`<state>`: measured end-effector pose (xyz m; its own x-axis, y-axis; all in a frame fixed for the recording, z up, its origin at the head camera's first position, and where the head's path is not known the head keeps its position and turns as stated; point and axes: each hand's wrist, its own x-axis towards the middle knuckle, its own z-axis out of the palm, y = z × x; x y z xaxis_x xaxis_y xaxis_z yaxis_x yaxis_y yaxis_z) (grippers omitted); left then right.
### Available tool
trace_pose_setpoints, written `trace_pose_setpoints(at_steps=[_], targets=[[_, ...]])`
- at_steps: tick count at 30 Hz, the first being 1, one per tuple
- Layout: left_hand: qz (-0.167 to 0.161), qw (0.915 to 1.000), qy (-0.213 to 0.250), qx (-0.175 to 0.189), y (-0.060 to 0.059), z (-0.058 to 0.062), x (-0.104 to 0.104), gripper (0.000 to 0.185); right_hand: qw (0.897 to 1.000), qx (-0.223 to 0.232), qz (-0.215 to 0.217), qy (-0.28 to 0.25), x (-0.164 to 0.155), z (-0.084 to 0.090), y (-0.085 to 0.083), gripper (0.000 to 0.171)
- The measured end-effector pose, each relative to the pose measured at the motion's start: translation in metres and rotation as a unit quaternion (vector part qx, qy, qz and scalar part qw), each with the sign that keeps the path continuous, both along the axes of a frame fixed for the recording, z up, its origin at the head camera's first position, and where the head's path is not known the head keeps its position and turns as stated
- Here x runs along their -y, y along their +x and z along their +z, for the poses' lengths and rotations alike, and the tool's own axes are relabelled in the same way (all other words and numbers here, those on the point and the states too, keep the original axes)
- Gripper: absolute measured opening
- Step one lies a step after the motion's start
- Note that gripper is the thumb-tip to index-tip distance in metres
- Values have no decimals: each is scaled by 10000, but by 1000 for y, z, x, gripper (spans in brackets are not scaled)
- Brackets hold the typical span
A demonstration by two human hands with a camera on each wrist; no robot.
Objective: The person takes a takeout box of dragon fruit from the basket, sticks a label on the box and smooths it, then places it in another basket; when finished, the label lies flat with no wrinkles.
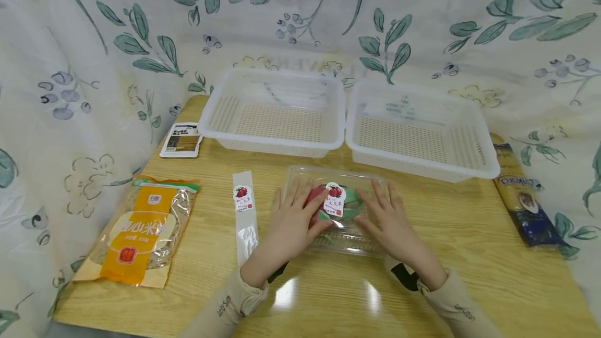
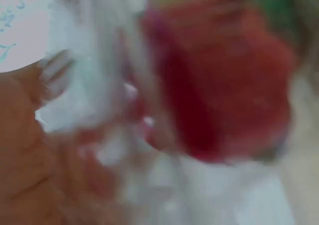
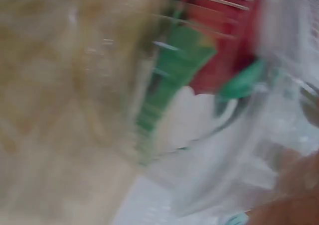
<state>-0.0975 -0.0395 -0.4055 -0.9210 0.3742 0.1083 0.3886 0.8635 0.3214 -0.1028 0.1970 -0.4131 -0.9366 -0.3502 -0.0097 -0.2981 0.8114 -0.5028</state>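
Note:
A clear plastic lidded box [image 1: 345,246] lies on the wooden table in front of me. Inside it is a red fruit with green leafy parts, apparently a dragon fruit [image 1: 349,198]. A white sticker with a red fruit picture [image 1: 334,203] is on the lid. My left hand [image 1: 292,223] rests on the lid's left side, fingers spread. On the right side, my right hand [image 1: 388,223] lies with its fingers extended too. Both wrist views are blurred; the red fruit [image 2: 224,85] fills much of the left one, and its green part [image 3: 172,68] shows in the right one.
Two white perforated baskets, one left [image 1: 277,142] and one right [image 1: 408,163], stand behind the box. A strip with a matching sticker [image 1: 245,223], an orange food bag [image 1: 141,233] and a small white packet [image 1: 182,141] lie left. A yellow-blue packet [image 1: 528,202] lies right.

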Motion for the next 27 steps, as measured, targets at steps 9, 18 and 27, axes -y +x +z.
trace_pose_setpoints(at_steps=[9,18,27], targets=[[7,9896,1323,567,-8,-14,25,70,9859,382,-593,-1515,-5,-19,5,73],[9,9420,3211,976,-6,-33,36,78,9270,620,-787,-3614,-1,-36,16,77],[120,9133,3953,977,-7,-38,31,73,8779,551,-1429,-4538,11,-39,21,74]])
